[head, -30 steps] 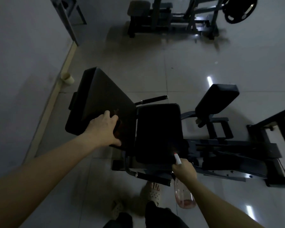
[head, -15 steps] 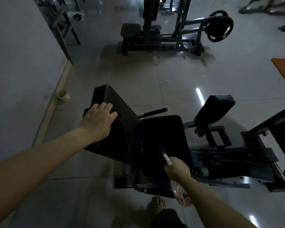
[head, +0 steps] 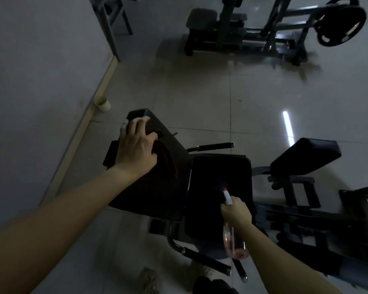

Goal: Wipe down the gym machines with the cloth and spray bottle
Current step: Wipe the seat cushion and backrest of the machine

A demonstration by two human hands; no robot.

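Observation:
A gym machine stands in front of me with a black backrest pad (head: 157, 194) and a black seat pad (head: 212, 183). My left hand (head: 136, 147) lies flat near the top of the backrest, with its fingers reaching the upper edge. It presses a dark reddish cloth (head: 166, 160) that shows beside the palm. My right hand (head: 236, 213) grips a clear spray bottle (head: 234, 245) holding a little pinkish liquid. The bottle's white nozzle points at the seat pad.
A black leg pad (head: 306, 158) and the dark machine frame (head: 306, 219) extend to the right. A handle bar (head: 215, 146) sticks out behind the seat. A wall (head: 30, 81) runs along the left with a small cup (head: 103, 105) at its foot. Another machine (head: 253, 30) with a weight plate (head: 340, 24) stands beyond.
My left hand has slid with the cloth from the middle of the backrest up to its top edge. My right hand still holds the bottle over the seat.

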